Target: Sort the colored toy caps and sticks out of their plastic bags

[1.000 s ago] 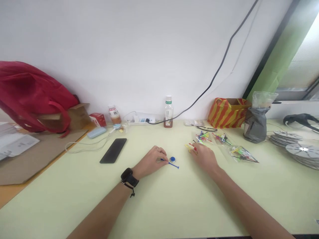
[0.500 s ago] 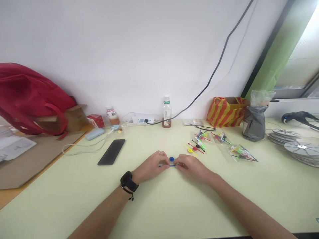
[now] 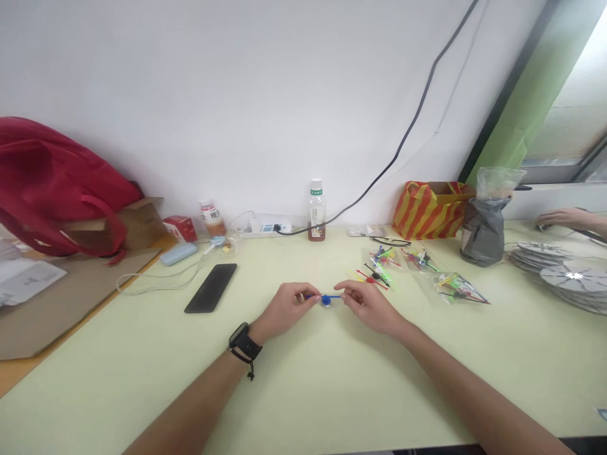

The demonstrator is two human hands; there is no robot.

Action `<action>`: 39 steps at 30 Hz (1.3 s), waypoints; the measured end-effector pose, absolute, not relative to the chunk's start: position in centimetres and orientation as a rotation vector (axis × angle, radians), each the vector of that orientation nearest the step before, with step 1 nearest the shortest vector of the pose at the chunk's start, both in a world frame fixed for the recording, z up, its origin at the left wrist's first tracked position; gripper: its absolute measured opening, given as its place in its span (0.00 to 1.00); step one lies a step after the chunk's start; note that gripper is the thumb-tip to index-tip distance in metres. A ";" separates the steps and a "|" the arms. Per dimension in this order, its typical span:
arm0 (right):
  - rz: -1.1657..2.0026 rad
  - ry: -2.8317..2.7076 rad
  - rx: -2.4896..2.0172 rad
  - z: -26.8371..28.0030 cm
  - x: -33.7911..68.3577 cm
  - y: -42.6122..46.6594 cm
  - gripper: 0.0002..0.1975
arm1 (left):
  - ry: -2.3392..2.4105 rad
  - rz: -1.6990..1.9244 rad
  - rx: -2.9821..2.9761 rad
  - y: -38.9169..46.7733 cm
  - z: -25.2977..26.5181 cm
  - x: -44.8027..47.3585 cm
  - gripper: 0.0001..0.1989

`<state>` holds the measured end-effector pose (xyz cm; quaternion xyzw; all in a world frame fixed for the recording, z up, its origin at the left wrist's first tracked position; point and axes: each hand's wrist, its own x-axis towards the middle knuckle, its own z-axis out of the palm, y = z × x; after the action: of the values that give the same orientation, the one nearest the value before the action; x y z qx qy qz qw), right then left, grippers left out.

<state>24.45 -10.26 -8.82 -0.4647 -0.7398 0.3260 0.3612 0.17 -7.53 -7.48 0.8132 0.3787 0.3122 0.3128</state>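
Between my hands a blue arrow spinner (image 3: 325, 300) is held level above the pale green table (image 3: 303, 379), its round hub in the middle. My left hand (image 3: 293, 304) has its thumb and forefinger closed on the spinner's left end. At the right end, my right hand (image 3: 365, 304) pinches the thin blue bar with its thumb and fingertips. More arrow spinners in red and black (image 3: 374, 277) lie just beyond my right hand, with a yellow one partly hidden by it.
Plastic bags of coloured spinners (image 3: 459, 296) and stacks of round discs (image 3: 571, 278) occupy the right side. A co-worker's hand (image 3: 569, 218) is behind the discs. A black phone (image 3: 211, 288) lies left; a drink bottle (image 3: 317, 212) stands by the wall.
The blue bar has moved away from me and now lines up with the hub, which was behind it before. My right fingers have lifted slightly. A co-worker's hand has appeared at the far right.
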 end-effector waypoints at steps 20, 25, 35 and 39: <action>1.208 -1.512 -1.262 -10.4 23.8 -8.9 0.12 | 1.094 0.887 2.046 -6.4 -8.9 -0.4 0.14; 1.206 -1.514 -1.268 -10.7 23.8 -8.6 0.10 | 1.119 0.891 2.072 -6.0 -9.4 -0.4 0.12; 1.095 -1.553 -1.345 -10.5 24.3 -8.3 0.07 | 1.083 0.846 1.991 -6.4 -10.3 0.4 0.14; 1.058 -1.598 -1.306 -11.0 24.2 -8.0 0.09 | 1.095 0.864 2.041 -6.5 -10.2 0.7 0.13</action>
<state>24.18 -8.00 -11.00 -0.5163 -0.6315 0.4182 0.3995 0.70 -6.53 -10.25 0.7799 0.4183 0.3301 0.3284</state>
